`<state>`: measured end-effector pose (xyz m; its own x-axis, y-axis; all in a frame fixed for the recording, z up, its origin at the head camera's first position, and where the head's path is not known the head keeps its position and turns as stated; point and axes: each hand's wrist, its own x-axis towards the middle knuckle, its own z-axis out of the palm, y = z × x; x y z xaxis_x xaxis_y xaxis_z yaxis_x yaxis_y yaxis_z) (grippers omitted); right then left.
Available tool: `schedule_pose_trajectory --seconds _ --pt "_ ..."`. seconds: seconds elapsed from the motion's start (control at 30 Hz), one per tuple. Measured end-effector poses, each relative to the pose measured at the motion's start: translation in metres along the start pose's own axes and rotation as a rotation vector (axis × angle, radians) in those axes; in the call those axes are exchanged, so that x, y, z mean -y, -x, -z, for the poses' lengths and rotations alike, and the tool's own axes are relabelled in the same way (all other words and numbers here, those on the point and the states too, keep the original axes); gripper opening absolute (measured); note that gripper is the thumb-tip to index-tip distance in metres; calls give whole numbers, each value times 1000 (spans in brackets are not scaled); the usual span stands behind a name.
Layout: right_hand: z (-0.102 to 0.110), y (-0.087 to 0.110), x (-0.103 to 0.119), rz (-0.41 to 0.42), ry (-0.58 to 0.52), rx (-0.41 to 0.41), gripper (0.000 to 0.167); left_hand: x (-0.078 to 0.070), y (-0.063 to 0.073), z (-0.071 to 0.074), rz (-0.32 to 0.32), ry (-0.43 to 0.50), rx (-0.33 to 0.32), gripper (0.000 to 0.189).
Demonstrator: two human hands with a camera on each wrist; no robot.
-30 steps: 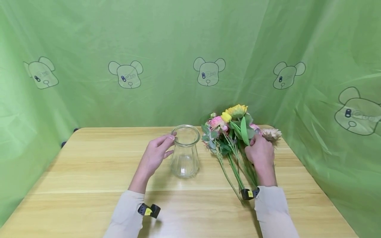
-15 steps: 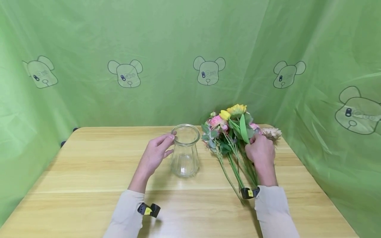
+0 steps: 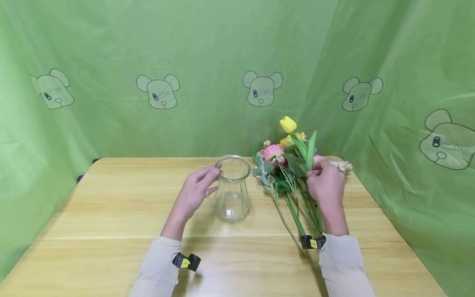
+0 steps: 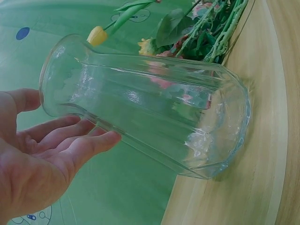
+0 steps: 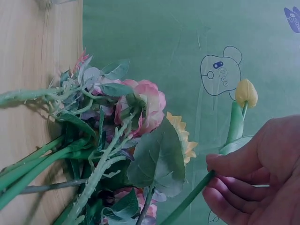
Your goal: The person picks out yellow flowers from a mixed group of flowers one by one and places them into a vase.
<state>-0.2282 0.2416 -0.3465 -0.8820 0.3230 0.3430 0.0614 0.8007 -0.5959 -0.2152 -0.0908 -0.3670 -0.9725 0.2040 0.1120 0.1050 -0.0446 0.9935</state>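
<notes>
Between right fingers (image 5: 234,189), tulip (image 3: 299,144) tilted bloom-up

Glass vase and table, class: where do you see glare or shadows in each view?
Head: a glint low on the glass vase, soft shadow on the table beside the left sleeve; left wrist: white highlights along the vase; right wrist: dim shadows around the stems.

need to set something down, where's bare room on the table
Widest: the table left of the left hand and left sleeve. Also bare: midway between it and the right sleeve, in front of the vase; and right of that sleeve. Crowded: right of the vase, with the flowers and right hand.
</notes>
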Motion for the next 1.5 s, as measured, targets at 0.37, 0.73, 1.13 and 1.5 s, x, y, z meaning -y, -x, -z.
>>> schedule_pose_trajectory --seconds 0.37,0.73,1.13,1.5 --pt "-3 -2 -3 18 -82 -32 21 -1 0 0 14 4 1 49" --pt "-3 0 2 -38 -312 137 24 0 0 0 11 4 7 49" --pt "-18 2 11 -65 -504 261 24 -1 0 2 14 8 11 49" --pt "-21 4 17 -100 -619 288 28 -1 0 1 14 19 8 48"
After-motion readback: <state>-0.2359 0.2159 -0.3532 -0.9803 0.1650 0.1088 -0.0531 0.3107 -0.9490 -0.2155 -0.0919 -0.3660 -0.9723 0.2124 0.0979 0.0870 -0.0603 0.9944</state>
